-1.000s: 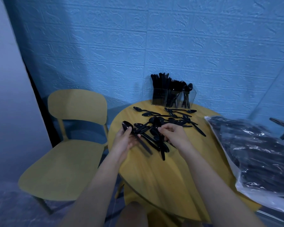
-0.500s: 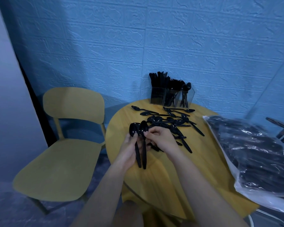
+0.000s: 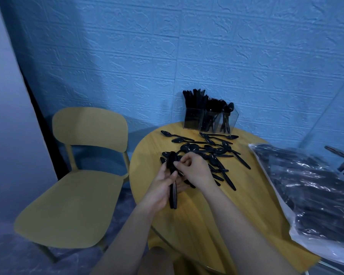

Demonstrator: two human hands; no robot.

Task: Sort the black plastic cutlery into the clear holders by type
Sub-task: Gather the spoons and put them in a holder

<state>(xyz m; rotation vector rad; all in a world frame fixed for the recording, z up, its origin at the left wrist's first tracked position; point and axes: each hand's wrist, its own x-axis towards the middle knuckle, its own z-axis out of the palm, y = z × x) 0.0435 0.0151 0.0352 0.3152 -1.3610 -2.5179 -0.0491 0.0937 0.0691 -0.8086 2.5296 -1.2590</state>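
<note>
We see the left hand (image 3: 163, 188) gripping a stack of spoons (image 3: 172, 183) above the tabletop (image 3: 197, 215) while the right hand (image 3: 195, 169) pinches the stack's bowls.

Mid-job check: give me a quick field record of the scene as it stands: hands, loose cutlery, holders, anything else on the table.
left hand: holds a stack of spoons, bowls pointing away from the person
right hand: fingers pinch at the top of that stack
loose spoons: scattered on the round wooden table, beyond the hands
clear holders: at the far edge; knives left, forks middle, a few spoons right
plastic bag: on the table's right side, full of black cutlery
chair: left of the table
</note>
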